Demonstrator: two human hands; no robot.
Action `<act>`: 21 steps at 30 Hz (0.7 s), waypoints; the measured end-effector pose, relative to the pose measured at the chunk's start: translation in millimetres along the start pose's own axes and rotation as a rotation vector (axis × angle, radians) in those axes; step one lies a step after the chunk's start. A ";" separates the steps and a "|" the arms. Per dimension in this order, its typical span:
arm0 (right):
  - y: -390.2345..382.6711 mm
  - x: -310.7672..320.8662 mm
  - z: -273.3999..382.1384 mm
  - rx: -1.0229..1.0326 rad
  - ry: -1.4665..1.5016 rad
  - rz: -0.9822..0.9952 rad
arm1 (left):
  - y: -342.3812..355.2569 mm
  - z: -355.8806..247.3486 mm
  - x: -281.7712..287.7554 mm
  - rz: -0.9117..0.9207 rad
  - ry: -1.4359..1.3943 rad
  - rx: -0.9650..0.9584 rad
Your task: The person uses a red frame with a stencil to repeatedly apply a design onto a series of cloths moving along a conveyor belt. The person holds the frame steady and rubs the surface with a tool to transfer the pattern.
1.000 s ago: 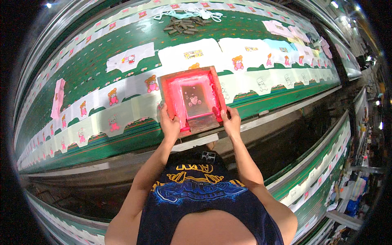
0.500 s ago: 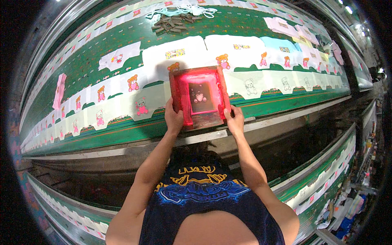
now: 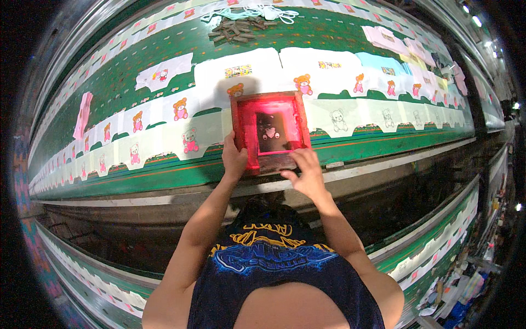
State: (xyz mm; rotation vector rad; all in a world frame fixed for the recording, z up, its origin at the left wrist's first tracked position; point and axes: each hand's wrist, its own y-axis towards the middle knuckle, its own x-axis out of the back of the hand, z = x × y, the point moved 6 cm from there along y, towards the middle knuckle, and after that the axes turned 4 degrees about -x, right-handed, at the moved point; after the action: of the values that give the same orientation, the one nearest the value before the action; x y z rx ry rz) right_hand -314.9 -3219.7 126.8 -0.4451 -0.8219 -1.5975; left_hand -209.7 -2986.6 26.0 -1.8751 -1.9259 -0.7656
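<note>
Observed yellow and blue lettering on dark tank top. Found left hand curled around left side of red-stained screen-printing frame, near side of green printing table; right hand half open, fingers over near right corner, contact unclear. Noted green margin between pale fabric panels and near table edge.

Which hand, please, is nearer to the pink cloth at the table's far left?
Left: the left hand, on the red frame's left side, is right of the pink cloth; the right hand, at the frame's lower right corner, is farther right.
</note>
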 end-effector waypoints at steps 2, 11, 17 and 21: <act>4.0 -12.4 11.0 0.095 -0.119 0.110 | -0.3 -2.4 0.8 0.002 0.039 -0.013; 35.5 -45.3 -7.2 0.063 -0.146 0.285 | -0.4 -4.3 0.6 0.000 0.038 -0.029; 15.1 -41.8 4.7 0.178 -0.164 0.265 | -2.7 -3.6 0.1 0.008 0.038 -0.063; 43.7 -57.3 -10.3 0.221 -0.195 0.142 | -3.9 -5.1 0.1 0.038 0.020 -0.025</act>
State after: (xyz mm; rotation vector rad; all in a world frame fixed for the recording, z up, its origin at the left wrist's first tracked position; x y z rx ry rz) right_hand -259.4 -3188.5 91.5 -0.4931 -1.0783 -1.3297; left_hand -214.3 -2989.5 29.6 -1.9055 -1.8719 -0.7975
